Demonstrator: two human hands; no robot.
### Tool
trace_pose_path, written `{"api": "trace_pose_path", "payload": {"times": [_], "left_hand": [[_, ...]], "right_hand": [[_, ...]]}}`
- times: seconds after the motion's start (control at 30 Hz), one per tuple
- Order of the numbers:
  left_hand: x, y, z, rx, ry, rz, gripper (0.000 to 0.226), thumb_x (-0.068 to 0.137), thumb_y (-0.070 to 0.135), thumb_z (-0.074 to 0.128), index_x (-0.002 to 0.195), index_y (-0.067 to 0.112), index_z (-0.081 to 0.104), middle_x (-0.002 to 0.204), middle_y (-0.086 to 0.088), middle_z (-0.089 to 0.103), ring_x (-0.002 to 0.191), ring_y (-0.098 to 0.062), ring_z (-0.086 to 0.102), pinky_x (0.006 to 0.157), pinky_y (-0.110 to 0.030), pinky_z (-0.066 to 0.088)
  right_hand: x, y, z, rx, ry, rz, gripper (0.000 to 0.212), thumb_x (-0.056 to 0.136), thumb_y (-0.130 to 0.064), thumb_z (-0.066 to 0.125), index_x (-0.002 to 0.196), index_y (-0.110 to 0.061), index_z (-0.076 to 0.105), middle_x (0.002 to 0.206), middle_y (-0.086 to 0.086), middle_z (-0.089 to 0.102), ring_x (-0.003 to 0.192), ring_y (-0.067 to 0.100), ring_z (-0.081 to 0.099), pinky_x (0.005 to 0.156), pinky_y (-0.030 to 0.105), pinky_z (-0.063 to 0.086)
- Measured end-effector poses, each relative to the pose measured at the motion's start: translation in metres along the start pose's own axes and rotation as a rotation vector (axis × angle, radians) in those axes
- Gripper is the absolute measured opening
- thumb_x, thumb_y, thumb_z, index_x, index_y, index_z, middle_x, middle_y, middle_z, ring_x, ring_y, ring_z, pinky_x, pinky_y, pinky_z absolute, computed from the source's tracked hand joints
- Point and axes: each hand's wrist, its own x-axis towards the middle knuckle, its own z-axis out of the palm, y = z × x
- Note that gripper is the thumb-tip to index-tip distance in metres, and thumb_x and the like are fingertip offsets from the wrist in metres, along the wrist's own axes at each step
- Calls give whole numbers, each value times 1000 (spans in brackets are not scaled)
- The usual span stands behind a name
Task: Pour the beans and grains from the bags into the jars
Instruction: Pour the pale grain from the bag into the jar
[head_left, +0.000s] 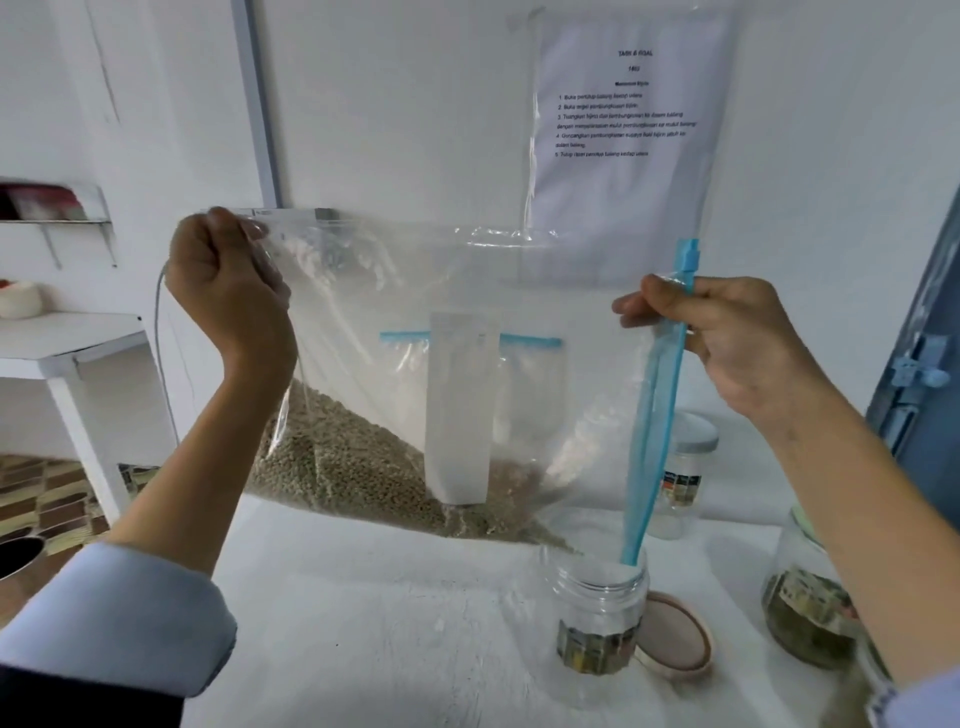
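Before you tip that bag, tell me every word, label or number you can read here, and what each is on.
"TASK & GOAL": heading of the white printed sheet in a clear sleeve on the wall.
Number under that heading, and the five numbered lines: too blurred to read.
Label on the open clear plastic jar: unreadable.
Labels on the lidded jar behind and the jar at right: unreadable.
White panel on the clear zip bag of beans: blank.

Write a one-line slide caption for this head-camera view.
Both hands, left and right, tilt a clear zip bag of beans, its blue-zipped corner in an open plastic jar.
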Motion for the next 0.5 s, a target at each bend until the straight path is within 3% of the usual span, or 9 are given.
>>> {"api": "trace_pose_path", "payload": {"times": [0.2, 0.27, 0.4, 0.5], "left_hand": [[3, 3, -2, -6, 35, 15, 32, 99, 13, 40, 67, 14, 44, 48, 6, 44, 32, -9, 32, 31, -22, 23], [3, 4, -2, 7, 13, 45, 32, 99, 13, 40, 68, 14, 47, 43, 10, 43, 31, -9, 32, 33, -23, 22], [0, 6, 0, 17, -19, 106, 31, 98, 15, 41, 69, 16, 49, 48, 7, 46, 34, -12, 33, 36, -22, 23], [3, 9, 2, 27, -20, 135, 31, 98, 16, 41, 69, 19, 50, 48, 10, 48, 36, -16, 32, 40, -24, 23]], "right_hand": [[0, 0, 1, 32, -64, 35, 23, 80, -32, 63, 69, -15, 74, 87, -1, 76, 82, 17, 70, 93, 35, 47], [2, 2, -1, 9, -74, 103, 22, 83, -32, 63, 76, -14, 73, 90, 0, 75, 83, 18, 71, 93, 37, 49], [4, 10, -2, 69, -8, 273, 19, 84, -29, 68, 77, -11, 71, 83, 3, 75, 81, 18, 73, 88, 36, 50], [4, 10, -2, 78, 7, 214, 17, 81, -25, 68, 76, -10, 70, 79, 2, 75, 76, 17, 72, 87, 34, 50]]}}
